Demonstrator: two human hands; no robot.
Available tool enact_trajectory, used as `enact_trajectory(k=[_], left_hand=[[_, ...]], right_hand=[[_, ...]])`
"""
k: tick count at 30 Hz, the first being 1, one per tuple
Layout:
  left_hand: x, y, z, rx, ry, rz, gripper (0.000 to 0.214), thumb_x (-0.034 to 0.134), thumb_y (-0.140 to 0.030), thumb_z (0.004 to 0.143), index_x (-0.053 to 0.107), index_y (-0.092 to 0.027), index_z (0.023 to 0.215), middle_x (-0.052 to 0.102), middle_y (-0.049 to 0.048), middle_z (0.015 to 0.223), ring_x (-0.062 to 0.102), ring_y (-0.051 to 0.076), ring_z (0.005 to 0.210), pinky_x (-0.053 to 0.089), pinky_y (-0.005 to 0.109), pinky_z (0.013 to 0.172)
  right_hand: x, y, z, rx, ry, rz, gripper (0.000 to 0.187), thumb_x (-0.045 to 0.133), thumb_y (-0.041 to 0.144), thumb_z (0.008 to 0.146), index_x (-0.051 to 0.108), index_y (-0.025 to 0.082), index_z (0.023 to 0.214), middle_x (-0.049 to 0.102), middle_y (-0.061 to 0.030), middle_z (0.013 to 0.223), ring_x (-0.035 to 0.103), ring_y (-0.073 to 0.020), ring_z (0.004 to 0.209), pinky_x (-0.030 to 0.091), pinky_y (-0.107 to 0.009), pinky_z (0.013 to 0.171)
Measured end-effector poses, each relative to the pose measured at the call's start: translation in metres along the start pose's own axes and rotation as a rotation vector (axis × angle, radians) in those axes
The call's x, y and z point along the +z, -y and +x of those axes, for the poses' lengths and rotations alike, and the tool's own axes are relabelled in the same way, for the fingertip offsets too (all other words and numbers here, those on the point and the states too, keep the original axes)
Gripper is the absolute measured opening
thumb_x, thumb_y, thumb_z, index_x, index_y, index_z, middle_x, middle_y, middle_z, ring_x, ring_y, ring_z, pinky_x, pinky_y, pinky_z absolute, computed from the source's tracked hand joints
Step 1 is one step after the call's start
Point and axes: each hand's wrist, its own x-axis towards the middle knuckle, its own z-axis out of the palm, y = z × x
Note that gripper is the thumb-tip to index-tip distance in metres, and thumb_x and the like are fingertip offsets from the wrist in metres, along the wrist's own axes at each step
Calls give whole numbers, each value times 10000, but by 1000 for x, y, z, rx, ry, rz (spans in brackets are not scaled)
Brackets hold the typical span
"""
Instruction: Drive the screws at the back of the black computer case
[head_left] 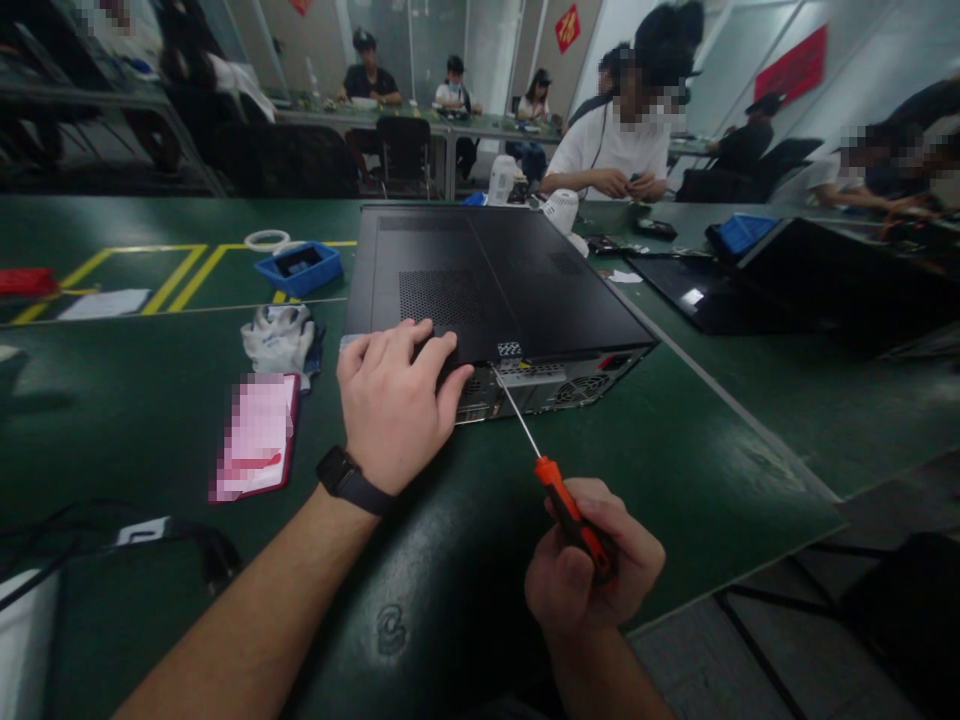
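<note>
A black desktop computer case [540, 270] lies on its side on the green table, its rear face with fan grille and ports turned toward me. My left hand [397, 400] rests flat on the near left corner of the case, fingers spread over the top panel. In my right hand [596, 560] is a screwdriver [551, 480] with an orange and black handle. Its thin shaft slants up and left, and the tip meets the rear edge of the case near its middle. The screw itself, if any, is too small to make out.
Left of the case are a blue bin [300, 268], white work gloves [279, 338] and a pink-screened phone [259, 435]. Black cables [187, 540] lie at the lower left. Dark flat panels [697, 290] occupy the right side. A person in a white shirt [619, 150] sits opposite.
</note>
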Motion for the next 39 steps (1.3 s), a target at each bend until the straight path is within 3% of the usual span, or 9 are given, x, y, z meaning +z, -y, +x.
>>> enact_trajectory(k=[4, 10, 14, 22, 28, 34, 39], left_hand=[[0, 0, 0, 0, -3, -3, 285, 585, -395, 999, 705, -228, 1196, 720, 111, 1305, 650, 333, 1258, 404, 523, 1044], [0, 0, 0, -8, 8, -11, 288, 590, -386, 994, 706, -226, 1203, 716, 117, 1316, 643, 340, 1262, 397, 532, 1047], [0, 0, 0, -10, 9, -15, 289, 591, -393, 993, 707, -231, 1202, 715, 116, 1318, 641, 344, 1262, 391, 539, 1051], [0, 0, 0, -11, 14, -25, 286, 588, -384, 992, 706, -229, 1201, 712, 124, 1323, 635, 339, 1267, 384, 534, 1050], [0, 0, 0, -14, 16, -24, 281, 593, -377, 987, 704, -235, 1203, 715, 125, 1320, 637, 339, 1263, 385, 535, 1053], [0, 0, 0, -18, 19, -42, 286, 600, -370, 977, 697, -243, 1213, 709, 128, 1333, 625, 344, 1284, 383, 546, 1062], [-1, 0, 0, -18, 19, -33, 278, 608, -365, 974, 696, -251, 1212, 712, 125, 1328, 629, 346, 1277, 386, 546, 1056]], right_hand=[[1, 4, 4, 17, -101, 66, 326, 570, 173, 893, 566, 176, 1219, 574, -50, 961, 642, -206, 797, 561, -406, 649], [2, -2, -2, 32, -135, 3, 234, 519, 208, 961, 550, 192, 1193, 569, -24, 933, 622, -159, 706, 558, -356, 592], [3, -1, -1, 35, -107, 59, 275, 547, 276, 951, 546, 184, 1210, 573, -35, 915, 637, -190, 739, 559, -381, 604], [6, -2, -1, -15, -192, 44, 283, 591, 149, 919, 593, 145, 1202, 598, -38, 932, 640, -167, 705, 553, -355, 584], [4, -3, -3, 23, -130, 72, 284, 558, 256, 954, 569, 175, 1226, 577, -29, 918, 621, -174, 715, 546, -368, 603], [7, 2, 3, -7, -166, 111, 311, 595, 186, 875, 599, 136, 1182, 600, -62, 933, 650, -221, 777, 556, -410, 623], [2, -1, 0, -3, -124, -14, 281, 576, 187, 929, 564, 181, 1209, 599, -33, 927, 641, -171, 702, 570, -360, 570]])
